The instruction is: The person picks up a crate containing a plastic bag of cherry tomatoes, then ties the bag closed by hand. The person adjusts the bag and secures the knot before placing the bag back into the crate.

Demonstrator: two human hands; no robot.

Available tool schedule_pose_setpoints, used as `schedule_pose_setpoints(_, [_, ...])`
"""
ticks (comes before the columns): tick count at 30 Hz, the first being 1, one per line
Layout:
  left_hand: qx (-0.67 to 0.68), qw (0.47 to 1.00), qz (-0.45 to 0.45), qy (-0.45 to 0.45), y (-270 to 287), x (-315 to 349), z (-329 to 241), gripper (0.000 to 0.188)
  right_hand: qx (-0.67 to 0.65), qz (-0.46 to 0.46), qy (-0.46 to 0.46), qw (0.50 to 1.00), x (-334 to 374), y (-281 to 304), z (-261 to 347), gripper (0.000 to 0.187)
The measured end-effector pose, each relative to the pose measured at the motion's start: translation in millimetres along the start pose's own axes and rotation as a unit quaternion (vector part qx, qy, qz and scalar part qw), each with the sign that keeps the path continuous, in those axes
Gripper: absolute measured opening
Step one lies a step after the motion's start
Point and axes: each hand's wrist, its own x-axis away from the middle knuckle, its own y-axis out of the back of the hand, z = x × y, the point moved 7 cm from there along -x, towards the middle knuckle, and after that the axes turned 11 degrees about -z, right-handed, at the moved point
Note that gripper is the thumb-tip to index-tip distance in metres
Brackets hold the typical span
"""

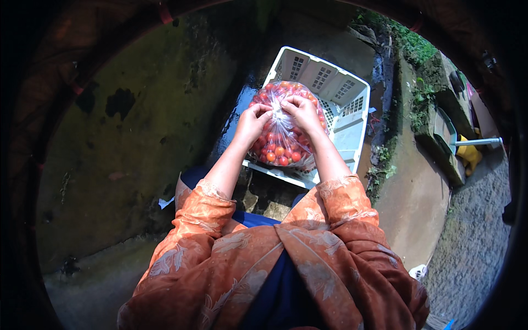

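Spreading across our left side, a dark, stained, olive-brown concrete surface (148,126) takes up the most room. Our orange-brown jacket (242,258), woven with pale leaf patterns, fills the lower middle, its sleeves ending partway along our forearms. Ahead of us stands an off-white plastic crate (352,135) with latticed openings in its walls. Over the crate's left part sits a bulging, clear plastic bag (286,137), covering much of the left rim; we cannot tell whether it rests on the crate's floor. Off to our right lies a grey-green scoop-like tool (445,127) with a pale handle, just beside a bright yellow object. At the bag's gathered top, our left hand (253,125) and right hand (302,113) are close together, each pinching the plastic between thumb and fingers. Smallest are the round, glossy, red-to-orange fruits (283,160) packed inside the bag.
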Motion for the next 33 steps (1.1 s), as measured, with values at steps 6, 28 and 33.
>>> schedule_pose_setpoints(6, [-0.06,0.99,-0.06,-0.114,3,5,-23,0.021,-0.033,-0.002,0.086,0.996,8,3,27,0.014])
schedule_pose_setpoints(28, [0.077,0.986,0.073,-0.127,15,42,-67,0.04,-0.055,-0.012,0.045,0.997,-4,3,0,0.014])
schedule_pose_setpoints(33, [0.186,0.787,0.565,-0.164,20,197,-124,0.04,-0.025,0.038,0.016,0.999,1,1,-7,0.015])
